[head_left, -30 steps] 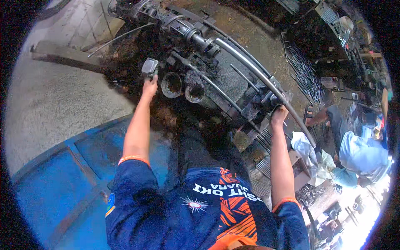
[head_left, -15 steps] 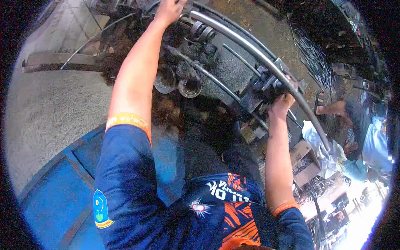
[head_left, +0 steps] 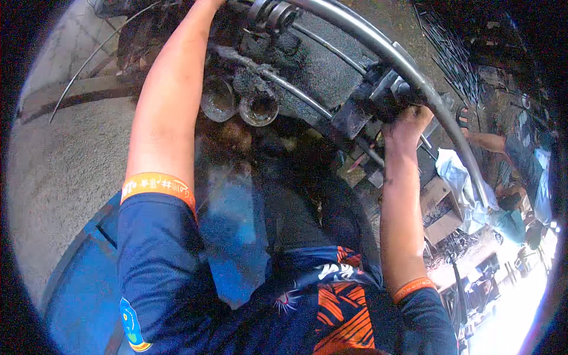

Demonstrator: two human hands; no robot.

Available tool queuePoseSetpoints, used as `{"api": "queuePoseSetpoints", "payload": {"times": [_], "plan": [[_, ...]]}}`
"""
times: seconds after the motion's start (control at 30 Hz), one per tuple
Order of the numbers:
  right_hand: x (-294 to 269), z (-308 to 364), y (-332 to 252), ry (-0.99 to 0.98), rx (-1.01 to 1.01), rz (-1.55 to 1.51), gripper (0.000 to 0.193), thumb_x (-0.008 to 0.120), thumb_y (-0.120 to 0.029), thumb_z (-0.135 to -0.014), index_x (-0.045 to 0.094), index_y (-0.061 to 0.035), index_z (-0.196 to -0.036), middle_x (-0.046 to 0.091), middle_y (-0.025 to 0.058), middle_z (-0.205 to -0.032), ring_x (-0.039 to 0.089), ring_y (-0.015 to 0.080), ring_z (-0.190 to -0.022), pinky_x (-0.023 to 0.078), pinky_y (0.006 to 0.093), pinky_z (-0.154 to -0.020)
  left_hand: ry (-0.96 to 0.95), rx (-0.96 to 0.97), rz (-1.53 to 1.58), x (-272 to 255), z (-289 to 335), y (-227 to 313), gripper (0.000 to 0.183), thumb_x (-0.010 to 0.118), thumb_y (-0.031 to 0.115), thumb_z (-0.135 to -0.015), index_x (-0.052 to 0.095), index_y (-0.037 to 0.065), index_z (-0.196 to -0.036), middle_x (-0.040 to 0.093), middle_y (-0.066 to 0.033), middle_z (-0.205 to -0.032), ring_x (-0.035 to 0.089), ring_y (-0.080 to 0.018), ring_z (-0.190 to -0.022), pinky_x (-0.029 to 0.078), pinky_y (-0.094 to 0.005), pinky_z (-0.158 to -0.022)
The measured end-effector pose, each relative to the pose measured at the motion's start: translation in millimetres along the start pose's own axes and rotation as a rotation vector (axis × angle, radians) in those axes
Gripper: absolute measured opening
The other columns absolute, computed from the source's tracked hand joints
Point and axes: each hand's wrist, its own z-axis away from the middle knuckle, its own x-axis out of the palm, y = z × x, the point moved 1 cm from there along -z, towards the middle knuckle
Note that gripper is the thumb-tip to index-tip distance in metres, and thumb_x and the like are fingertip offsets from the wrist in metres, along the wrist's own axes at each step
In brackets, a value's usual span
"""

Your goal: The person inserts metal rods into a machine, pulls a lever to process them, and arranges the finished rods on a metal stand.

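Observation:
A long shiny metal pipe (head_left: 355, 26) runs in a bend from the top edge down to the right, past a dark, greasy machine with steel rods. My right hand (head_left: 412, 120) is closed close against the pipe, just below a dark metal clamp block (head_left: 395, 89). Its fingers are partly hidden, and I cannot make out what they hold. My left forearm (head_left: 168, 89) reaches up past the machine's rollers (head_left: 273, 16). Only the wrist shows at the top edge; the left hand itself lies outside the picture.
Two round, cup-like metal parts (head_left: 258, 109) sit below the rods. A blue metal surface (head_left: 83, 278) is at lower left. On the right are a cardboard box (head_left: 441, 207), a white sheet (head_left: 464, 183), a bundle of thin rods (head_left: 452, 65) and another person's leg (head_left: 488, 141).
My left hand has gone up out of the picture. The view has shifted, so the machine appears higher. My right hand stays beside the clamp block and the pipe.

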Motion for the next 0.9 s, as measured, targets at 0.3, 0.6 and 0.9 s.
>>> {"api": "queuePoseSetpoints", "payload": {"times": [0.3,0.6,0.9], "plan": [[16,-2,-9,0.075,0.094,-0.066,0.015,0.055,-0.014,-0.091,0.064,-0.0026,-0.096,0.06,0.0073,-0.096,0.057,0.0185,-0.09,0.045,0.032,-0.083,0.012,-0.032,0.035,0,0,2,0.067,0.047,0.062,-0.089,0.067,0.0,-0.075,0.062,-0.008,-0.059,0.057,-0.016,-0.054,0.046,-0.0288,-0.056],[29,0,-36,0.183,0.294,-0.345,0.02,0.061,-0.025,-0.081,0.061,-0.0064,-0.089,0.056,0.0035,-0.082,0.05,0.0147,-0.077,0.041,0.0291,-0.073,0.051,-0.091,0.101,5,17,29,0.068,0.044,0.062,-0.091,0.068,0.001,-0.074,0.061,-0.0051,-0.058,0.056,-0.014,-0.056,0.043,-0.026,-0.057],[26,-6,-37,-0.035,0.238,-0.319,0.023,0.056,-0.021,-0.089,0.057,-0.008,-0.108,0.058,0.0034,-0.104,0.054,0.0174,-0.099,0.044,0.0339,-0.092,0.059,-0.056,0.169,6,13,10,0.062,0.048,0.059,-0.09,0.068,0.003,-0.075,0.06,-0.0045,-0.06,0.057,-0.0155,-0.061,0.043,-0.0293,-0.062]]}}
